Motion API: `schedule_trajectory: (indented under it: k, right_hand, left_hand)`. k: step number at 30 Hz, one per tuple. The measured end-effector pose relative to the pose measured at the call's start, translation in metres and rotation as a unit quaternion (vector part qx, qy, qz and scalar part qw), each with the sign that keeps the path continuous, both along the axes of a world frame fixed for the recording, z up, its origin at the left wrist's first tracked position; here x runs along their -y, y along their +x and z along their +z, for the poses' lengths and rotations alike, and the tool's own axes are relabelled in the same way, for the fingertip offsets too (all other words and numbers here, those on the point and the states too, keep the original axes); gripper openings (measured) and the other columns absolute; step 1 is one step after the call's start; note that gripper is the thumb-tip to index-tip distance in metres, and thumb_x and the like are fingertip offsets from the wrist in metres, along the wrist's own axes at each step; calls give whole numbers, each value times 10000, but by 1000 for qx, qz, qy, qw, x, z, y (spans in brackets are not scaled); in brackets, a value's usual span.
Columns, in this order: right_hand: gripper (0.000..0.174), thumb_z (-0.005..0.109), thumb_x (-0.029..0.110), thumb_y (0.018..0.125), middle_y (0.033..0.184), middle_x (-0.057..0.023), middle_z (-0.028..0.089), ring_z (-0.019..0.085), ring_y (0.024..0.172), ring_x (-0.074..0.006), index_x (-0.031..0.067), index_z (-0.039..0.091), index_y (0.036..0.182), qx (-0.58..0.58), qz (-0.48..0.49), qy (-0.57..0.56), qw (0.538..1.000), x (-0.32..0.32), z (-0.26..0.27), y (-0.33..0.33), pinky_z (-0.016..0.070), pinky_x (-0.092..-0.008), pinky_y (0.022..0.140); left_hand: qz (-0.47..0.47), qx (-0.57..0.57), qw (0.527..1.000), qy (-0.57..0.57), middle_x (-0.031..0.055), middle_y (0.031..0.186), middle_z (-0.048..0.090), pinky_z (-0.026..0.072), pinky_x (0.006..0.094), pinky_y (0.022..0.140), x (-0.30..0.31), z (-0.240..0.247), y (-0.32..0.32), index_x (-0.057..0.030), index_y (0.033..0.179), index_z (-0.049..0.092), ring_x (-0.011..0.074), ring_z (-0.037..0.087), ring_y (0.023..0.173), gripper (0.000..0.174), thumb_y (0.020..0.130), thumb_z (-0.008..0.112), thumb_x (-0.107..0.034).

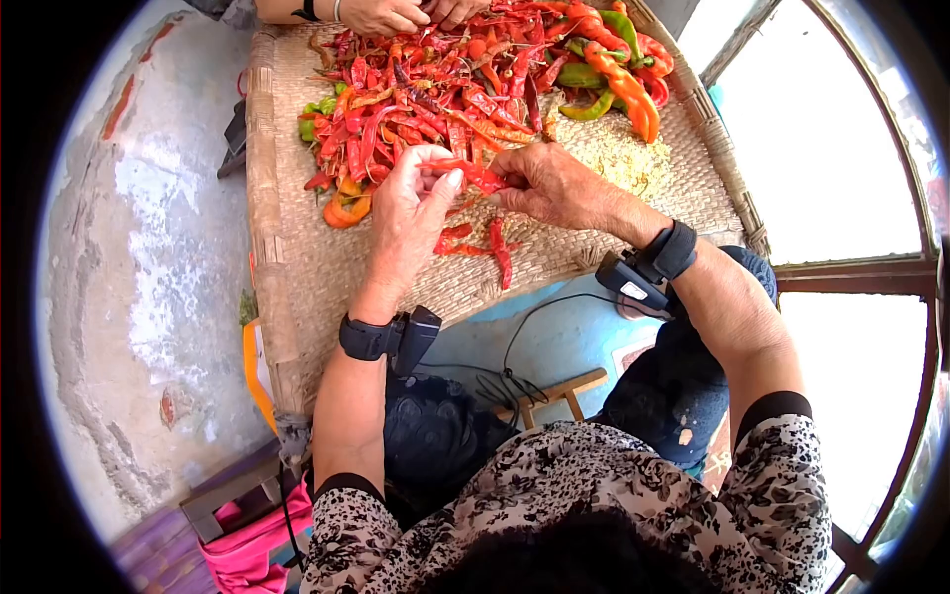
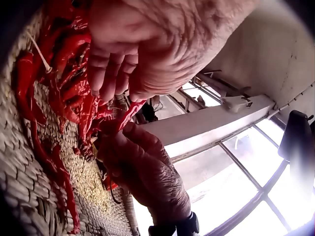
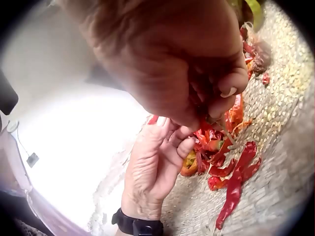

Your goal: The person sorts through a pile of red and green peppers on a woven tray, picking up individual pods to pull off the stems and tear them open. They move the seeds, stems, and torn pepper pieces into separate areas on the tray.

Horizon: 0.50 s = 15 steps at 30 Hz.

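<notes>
Between the two hands, over the near part of a woven tray, a red chili is stretched. My left hand pinches one end with thumb and fingers. My right hand has its fingers curled round the other end; in the right wrist view a pale stem sticks out by its fingertips. Just below the hands lie a few loose red chilies. Beyond them spreads a large heap of red chilies. The left wrist view shows the chili running between both hands.
Pale seeds lie scattered right of the heap, below green and orange peppers. Another person's hands are at the tray's far edge. A wall stands left, a window right, and a cable hangs below the tray.
</notes>
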State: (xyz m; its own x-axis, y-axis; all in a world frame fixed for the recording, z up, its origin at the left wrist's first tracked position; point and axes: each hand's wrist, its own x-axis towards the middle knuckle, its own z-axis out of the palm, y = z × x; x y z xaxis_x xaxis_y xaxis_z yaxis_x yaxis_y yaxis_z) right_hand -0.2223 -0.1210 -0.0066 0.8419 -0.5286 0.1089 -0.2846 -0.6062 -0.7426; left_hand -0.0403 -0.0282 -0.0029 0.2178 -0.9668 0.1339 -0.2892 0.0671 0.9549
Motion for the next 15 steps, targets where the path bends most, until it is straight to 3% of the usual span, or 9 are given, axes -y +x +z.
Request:
schedule_trajectory:
  k: [1, 2, 3, 4, 5, 7, 10, 13, 15]
  right_hand:
    - [228, 672, 182, 866, 770, -166, 656, 640, 689, -265, -18, 631, 969, 6, -3, -33, 999, 7, 0, -3, 501, -373, 636]
    - [228, 673, 185, 860, 772, -168, 655, 639, 694, -279, -12, 632, 969, -30, -17, -54, 998, 13, 2, -8, 501, -379, 635]
    - [229, 675, 188, 854, 774, -170, 653, 639, 698, -294, -6, 632, 969, -68, -30, -74, 994, 17, 7, -14, 500, -385, 635]
    - [225, 675, 196, 848, 730, -165, 635, 637, 699, -312, 7, 634, 964, -104, -70, -156, 980, 19, 8, -18, 499, -398, 634]
    - [242, 672, 190, 848, 787, -163, 630, 637, 738, -323, 18, 636, 1014, -120, -88, -180, 972, 27, -2, -22, 499, -410, 635]
    - [261, 644, 154, 828, 898, -158, 668, 660, 816, -328, 68, 637, 1074, -44, -127, -258, 957, 21, -5, -25, 541, -428, 691]
    - [292, 645, 104, 811, 957, -139, 655, 658, 853, -309, 78, 641, 1102, -22, -40, -286, 957, 4, -3, -17, 548, -413, 712]
    - [304, 617, 45, 794, 972, -112, 614, 660, 830, -311, 105, 654, 1090, -72, 111, -200, 971, -19, -13, -8, 556, -393, 707]
    - [290, 613, 50, 793, 980, -114, 609, 661, 824, -312, 103, 656, 1075, -59, 118, -239, 962, -26, -20, -5, 555, -394, 693]
  left_hand:
    - [1, 1, 1000, 2, 64, 859, 611, 525, 289, 690, -2, 5, 7, -18, 975, 553, 149, 632, 756, 124, 898, 619, -88]
    - [-21, 179, 984, 12, 86, 852, 614, 519, 316, 684, -5, 9, 14, -21, 947, 563, 198, 639, 744, 121, 865, 635, -71]
    - [-42, 350, 936, 23, 107, 846, 616, 513, 343, 677, -7, 11, 17, -24, 920, 573, 246, 646, 733, 122, 831, 651, -54]
    - [-41, 349, 936, 24, 107, 846, 616, 513, 343, 677, -8, 8, 18, -24, 920, 573, 246, 646, 733, 122, 831, 651, -54]
    - [-53, 398, 916, 12, 115, 838, 586, 496, 365, 687, -10, 3, 18, -25, 905, 576, 272, 622, 760, 126, 817, 657, -62]
    - [-77, 493, 866, -8, 130, 822, 528, 461, 408, 705, -13, -6, 19, -27, 875, 580, 325, 573, 815, 135, 787, 669, -79]
    - [-88, 476, 875, -8, 136, 828, 517, 451, 428, 699, -12, -12, 20, -23, 833, 553, 341, 563, 833, 134, 778, 666, -69]
    - [-98, 470, 877, -5, 133, 820, 521, 449, 430, 693, -11, -12, 19, -21, 814, 541, 346, 562, 826, 122, 775, 651, -54]
    - [-102, 466, 879, -1, 132, 814, 525, 447, 434, 692, -10, -10, 19, -19, 805, 535, 351, 562, 822, 114, 773, 641, -45]
